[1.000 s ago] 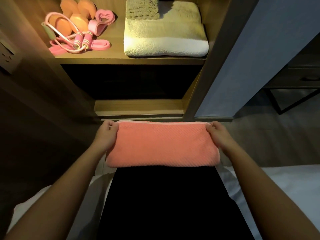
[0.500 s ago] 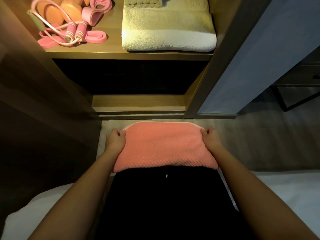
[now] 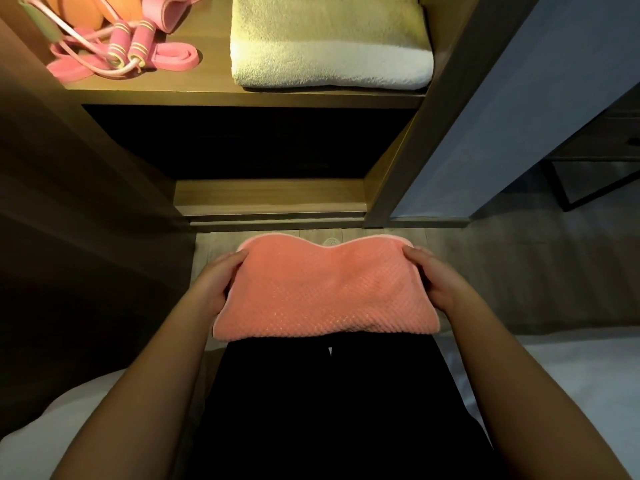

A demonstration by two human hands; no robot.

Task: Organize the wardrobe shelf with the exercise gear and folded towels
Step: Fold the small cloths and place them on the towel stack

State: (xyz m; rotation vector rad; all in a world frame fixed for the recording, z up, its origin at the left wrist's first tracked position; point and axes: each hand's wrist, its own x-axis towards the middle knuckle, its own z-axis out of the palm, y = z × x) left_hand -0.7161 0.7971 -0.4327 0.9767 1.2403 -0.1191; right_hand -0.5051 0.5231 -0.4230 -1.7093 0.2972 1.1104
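A folded coral-pink towel (image 3: 322, 292) lies across my lap, its far edge dipping in the middle. My left hand (image 3: 216, 282) grips its left end and my right hand (image 3: 438, 280) grips its right end, thumbs on top. Above, on the lit wooden wardrobe shelf (image 3: 214, 83), a folded cream towel (image 3: 329, 46) lies at the right. At the shelf's left sit a pink skipping rope (image 3: 128, 51) with striped handles, pink resistance bands (image 3: 173, 60) and orange dumbbells (image 3: 83, 10), partly cut off by the frame's top.
Below the lit shelf is a dark compartment (image 3: 242, 140) and the wardrobe's base ledge (image 3: 270, 199). A grey open door panel (image 3: 519, 109) stands at the right, with a dark metal-framed piece of furniture (image 3: 595, 174) beyond. White bedding (image 3: 554, 368) lies under me on both sides.
My hands have drawn closer together on the towel, bunching it so its far edge sags in the middle. The view has shifted slightly, showing less of the shelf.
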